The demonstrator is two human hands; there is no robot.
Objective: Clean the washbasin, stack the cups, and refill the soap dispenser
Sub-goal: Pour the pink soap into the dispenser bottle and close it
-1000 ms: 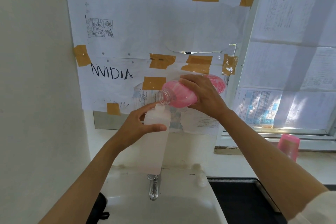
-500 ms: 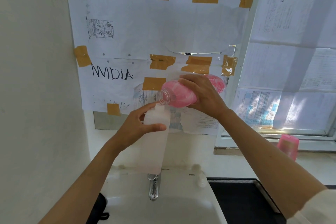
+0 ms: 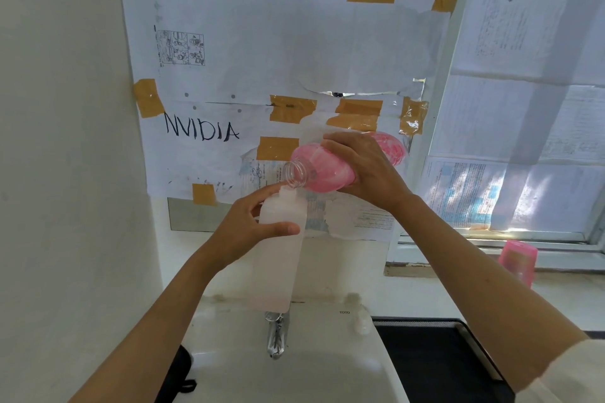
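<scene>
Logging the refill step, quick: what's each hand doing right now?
Left hand: grips the white dispenser bottle.
Right hand: grips the tilted pink refill bottle.

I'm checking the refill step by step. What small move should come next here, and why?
Probably tip the pink soap bottle a little steeper. The right hand holds it nearly level, its open mouth right at the neck of the white dispenser bottle gripped by the left hand, and the dispenser looks nearly empty.

Dispenser: we see a tall translucent white plastic soap dispenser bottle (image 3: pixel 283 249), uncapped, upright above the white ceramic washbasin (image 3: pixel 330 379).
Refill: a clear plastic bottle of pink soap (image 3: pixel 322 170), tipped, mouth at the dispenser's neck.
</scene>
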